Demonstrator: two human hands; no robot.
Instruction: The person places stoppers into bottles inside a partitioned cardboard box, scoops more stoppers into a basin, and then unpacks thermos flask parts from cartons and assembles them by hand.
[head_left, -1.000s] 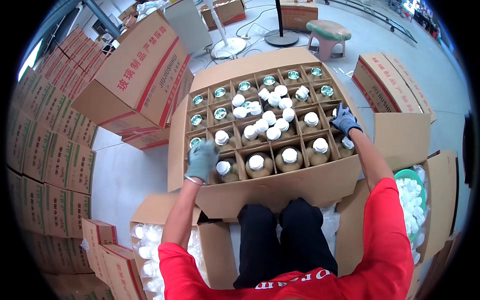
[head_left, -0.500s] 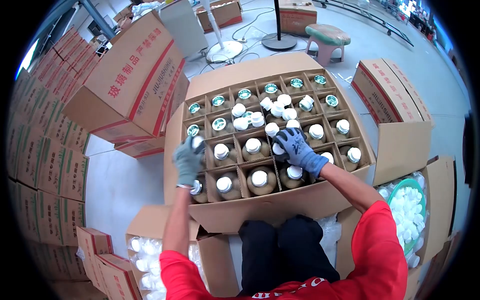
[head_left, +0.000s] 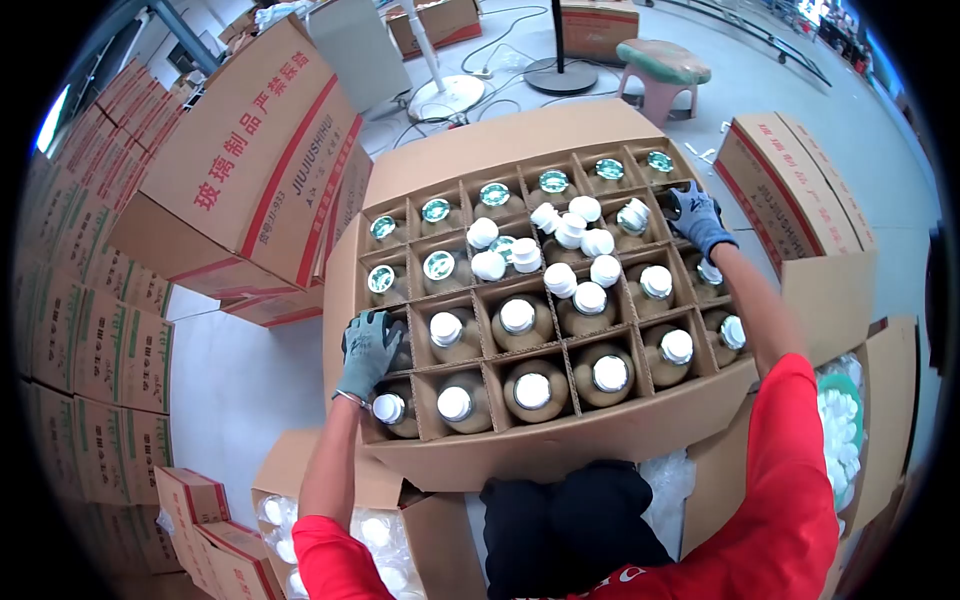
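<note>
A large cardboard carton (head_left: 560, 425) with dividers holds rows of glass bottles. Bottles near me, such as one bottle (head_left: 532, 391), wear white caps; at the back, bottle tops (head_left: 494, 194) look green and silvery. Several loose white caps (head_left: 570, 231) lie in a cluster over the middle cells. My left hand (head_left: 370, 350), in a grey glove, has its fingers curled down into a cell at the carton's left side. At the right side, my gloved right hand (head_left: 697, 215) curls its dark fingertips over a second-row cell. Both hands hide what lies under their fingers.
Stacked cartons (head_left: 110, 340) line the left, with a tilted carton (head_left: 250, 160) nearer. An open box of bagged white caps (head_left: 375, 535) stands at lower left. A green basin of caps (head_left: 840, 430) is at right. Behind are a stool (head_left: 663, 65) and stand bases (head_left: 560, 76).
My right hand has moved from the middle cells to the carton's right side, leaving white caps there. My left hand has dropped lower on the left side. The view has shifted closer.
</note>
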